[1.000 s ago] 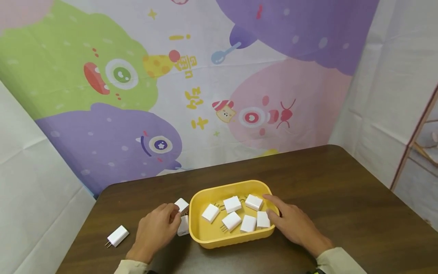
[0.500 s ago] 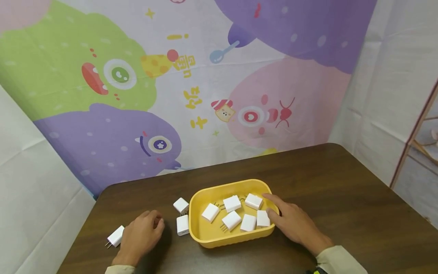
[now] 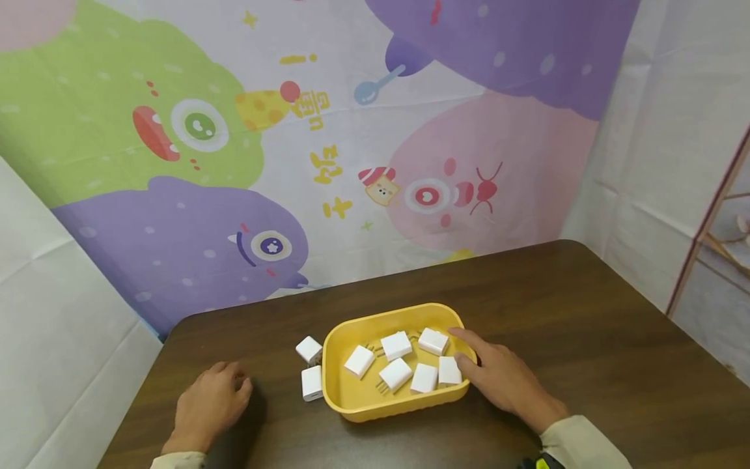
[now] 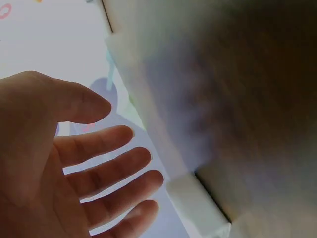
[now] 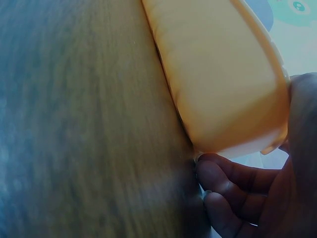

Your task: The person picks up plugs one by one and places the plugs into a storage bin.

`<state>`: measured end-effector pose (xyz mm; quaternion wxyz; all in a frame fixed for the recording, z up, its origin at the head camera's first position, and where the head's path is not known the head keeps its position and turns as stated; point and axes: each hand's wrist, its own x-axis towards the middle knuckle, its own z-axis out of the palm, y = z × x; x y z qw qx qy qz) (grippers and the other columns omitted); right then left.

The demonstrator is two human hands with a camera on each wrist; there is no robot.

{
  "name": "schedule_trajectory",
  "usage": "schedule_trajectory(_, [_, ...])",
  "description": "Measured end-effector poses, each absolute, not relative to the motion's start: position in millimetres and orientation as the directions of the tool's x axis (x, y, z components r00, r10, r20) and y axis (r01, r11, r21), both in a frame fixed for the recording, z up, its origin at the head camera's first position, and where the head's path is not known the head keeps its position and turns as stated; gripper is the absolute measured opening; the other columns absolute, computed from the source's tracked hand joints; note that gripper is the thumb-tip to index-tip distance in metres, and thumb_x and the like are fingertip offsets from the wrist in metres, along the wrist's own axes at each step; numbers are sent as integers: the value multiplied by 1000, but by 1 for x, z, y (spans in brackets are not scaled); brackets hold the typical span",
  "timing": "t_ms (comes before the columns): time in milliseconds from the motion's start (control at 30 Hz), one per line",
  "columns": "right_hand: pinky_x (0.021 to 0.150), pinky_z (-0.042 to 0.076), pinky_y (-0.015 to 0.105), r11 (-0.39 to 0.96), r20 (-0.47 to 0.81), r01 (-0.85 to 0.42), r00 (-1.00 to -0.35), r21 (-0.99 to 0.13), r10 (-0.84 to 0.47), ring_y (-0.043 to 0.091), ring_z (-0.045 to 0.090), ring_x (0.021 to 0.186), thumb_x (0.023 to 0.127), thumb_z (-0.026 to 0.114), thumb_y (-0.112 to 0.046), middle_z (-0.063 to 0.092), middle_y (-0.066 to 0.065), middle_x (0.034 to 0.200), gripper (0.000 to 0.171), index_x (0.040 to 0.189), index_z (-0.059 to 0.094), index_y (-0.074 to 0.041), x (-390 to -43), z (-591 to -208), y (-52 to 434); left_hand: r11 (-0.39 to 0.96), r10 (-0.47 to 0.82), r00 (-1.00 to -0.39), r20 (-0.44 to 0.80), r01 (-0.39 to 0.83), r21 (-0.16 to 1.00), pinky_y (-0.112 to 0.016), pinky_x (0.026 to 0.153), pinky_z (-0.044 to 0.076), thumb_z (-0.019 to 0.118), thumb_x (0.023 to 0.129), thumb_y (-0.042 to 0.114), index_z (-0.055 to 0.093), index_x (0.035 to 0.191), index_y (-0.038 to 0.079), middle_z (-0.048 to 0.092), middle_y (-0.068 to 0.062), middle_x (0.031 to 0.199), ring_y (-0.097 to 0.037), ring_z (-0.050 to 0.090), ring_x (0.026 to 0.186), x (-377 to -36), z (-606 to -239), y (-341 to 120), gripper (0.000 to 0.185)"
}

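My left hand (image 3: pixel 209 405) hovers over the left part of the table with nothing in it. Its fingers look loosely extended in the left wrist view, and a white plug charger (image 4: pixel 197 206) lies just beyond the fingertips. In the head view that charger is hidden behind the hand. On the right, my right hand (image 3: pixel 505 381) grips the right end of a yellow plastic basket (image 3: pixel 387 413), thumb over the rim and fingers along the outer wall. Inside the basket lie several white plug chargers (image 3: pixel 395 375), some with metal prongs showing.
Two more white chargers, one behind (image 3: pixel 308 350) and one in front (image 3: pixel 312 383), lie against the basket's left side. The dark wooden table (image 3: pixel 527 293) ends at a cartoon-printed cloth (image 3: pixel 351 247) at the back.
My left hand has moved left, away from the two chargers beside the basket, and now covers the lone charger at the far left. The right hand stays on the basket.
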<state>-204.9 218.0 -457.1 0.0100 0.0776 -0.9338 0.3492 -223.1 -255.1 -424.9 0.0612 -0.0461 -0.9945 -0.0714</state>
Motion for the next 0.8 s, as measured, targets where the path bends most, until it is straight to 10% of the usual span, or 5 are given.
schedule_trajectory(800, [89,48,53,746,52,-140,-989,-651,-140,17,59,100,102,54,-38,60,4,137,46,147,49,-33,-204,-452,218,994,-8,-1000,-19,-10,111,-67,67,47,67,86,28,66,113,6,58,-30,115,-52,57,102,-226,-421,-294,35])
